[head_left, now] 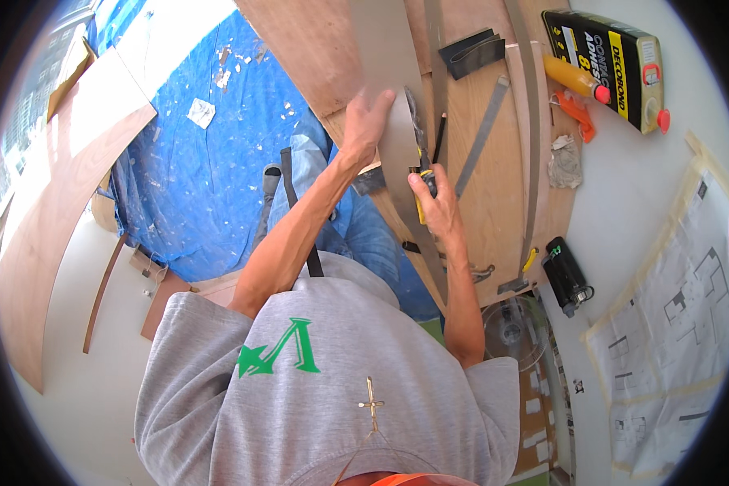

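Well, a Long Gray Strip point(397, 154) Lies Across the Wooden Bench point(502, 211)

At the far left of the frame, a big curved wooden board point(73, 211) leans on its side. Next comes a blue sheet point(227, 174) in the upper left, with a white scrap point(201, 113) and little bits on it. Near the middle, at the top, the left hand point(368, 125) touches the left edge of the gray strip. I cannot tell if it pinches the edge or just rests there. The strip runs from the top of the frame down past the middle. Just right of the strip, the right hand point(439, 202) is closed around a yellow and black tool point(427, 183). The tool is right by the strip's edge, but its tip is hard to see.

A black pencil point(440, 139) lies near the tool. Above it, near the top, is a dark folded piece point(478, 58). Then comes a flat gray stick point(482, 134), tilted, and a second long strip point(533, 130). In the upper right, a crumpled cloth point(564, 162) lies below an orange thing point(577, 113). A yellow bottle point(573, 77) with a red cap lies against a black and yellow can point(603, 49). Lower down is a black bottle point(567, 277). At the far right, a big white paper point(672, 316) shows line drawings.
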A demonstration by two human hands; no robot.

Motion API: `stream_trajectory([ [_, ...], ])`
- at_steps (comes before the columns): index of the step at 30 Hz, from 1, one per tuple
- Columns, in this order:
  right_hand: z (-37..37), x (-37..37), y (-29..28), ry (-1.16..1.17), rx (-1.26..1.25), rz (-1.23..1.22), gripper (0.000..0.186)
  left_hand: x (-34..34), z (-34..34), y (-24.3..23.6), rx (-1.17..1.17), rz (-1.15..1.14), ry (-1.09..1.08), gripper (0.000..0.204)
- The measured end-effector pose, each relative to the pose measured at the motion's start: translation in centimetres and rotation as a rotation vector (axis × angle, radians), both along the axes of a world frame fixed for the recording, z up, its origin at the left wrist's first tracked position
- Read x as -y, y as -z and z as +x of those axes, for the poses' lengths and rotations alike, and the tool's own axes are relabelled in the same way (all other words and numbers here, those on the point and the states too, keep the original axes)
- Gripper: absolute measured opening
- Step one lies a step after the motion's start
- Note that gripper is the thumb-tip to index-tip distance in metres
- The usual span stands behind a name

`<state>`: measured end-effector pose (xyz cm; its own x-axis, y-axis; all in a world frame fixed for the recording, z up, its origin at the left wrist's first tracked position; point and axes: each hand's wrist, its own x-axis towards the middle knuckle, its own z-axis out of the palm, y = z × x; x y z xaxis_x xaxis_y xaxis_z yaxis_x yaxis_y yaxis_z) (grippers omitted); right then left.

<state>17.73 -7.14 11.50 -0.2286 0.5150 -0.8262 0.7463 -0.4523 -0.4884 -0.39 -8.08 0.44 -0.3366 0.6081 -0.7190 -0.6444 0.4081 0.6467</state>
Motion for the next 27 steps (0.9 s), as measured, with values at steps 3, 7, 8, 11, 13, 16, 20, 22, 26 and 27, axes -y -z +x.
stream_trajectory([
  [3, -0.5, 0.1, -0.2, 0.045, 0.018, -0.040, 0.056, 0.2, 0.5, -0.4, 0.108, -0.017, -0.080, 0.034],
  [7, -0.8, 0.0, -0.2, 0.068, -0.004, -0.035, 0.055, -0.2, 0.7, -0.6, 0.069, -0.032, -0.102, 0.035],
  [8, -0.9, 0.1, -0.3, 0.079, -0.018, -0.021, 0.054, -0.3, 0.7, -0.6, 0.068, -0.030, -0.098, 0.035],
  [11, -1.3, 0.4, -0.3, 0.089, -0.051, 0.002, 0.052, -0.4, 0.6, -0.9, 0.082, -0.030, -0.103, 0.037],
  [13, -1.5, 0.5, -0.3, 0.100, -0.068, -0.007, 0.051, -0.3, 0.4, -1.1, 0.091, -0.034, -0.107, 0.037],
  [16, -1.7, 0.6, -0.4, 0.130, -0.085, -0.037, 0.050, -0.4, 0.2, -1.4, 0.095, -0.040, -0.106, 0.037],
  [20, -1.6, 0.2, -0.4, 0.159, -0.084, -0.048, 0.051, -0.4, 0.3, -1.3, 0.092, -0.032, -0.096, 0.037],
  [22, -1.6, 0.0, -0.3, 0.166, -0.087, -0.045, 0.051, -0.4, 0.4, -1.2, 0.093, -0.022, -0.095, 0.036],
  [26, -1.6, 0.0, -0.1, 0.140, -0.073, -0.042, 0.051, -0.5, 0.6, -0.8, 0.079, -0.017, -0.101, 0.035],
  [27, -1.6, 0.0, -0.1, 0.128, -0.058, -0.050, 0.051, -0.5, 0.6, -0.7, 0.070, -0.024, -0.103, 0.035],
])
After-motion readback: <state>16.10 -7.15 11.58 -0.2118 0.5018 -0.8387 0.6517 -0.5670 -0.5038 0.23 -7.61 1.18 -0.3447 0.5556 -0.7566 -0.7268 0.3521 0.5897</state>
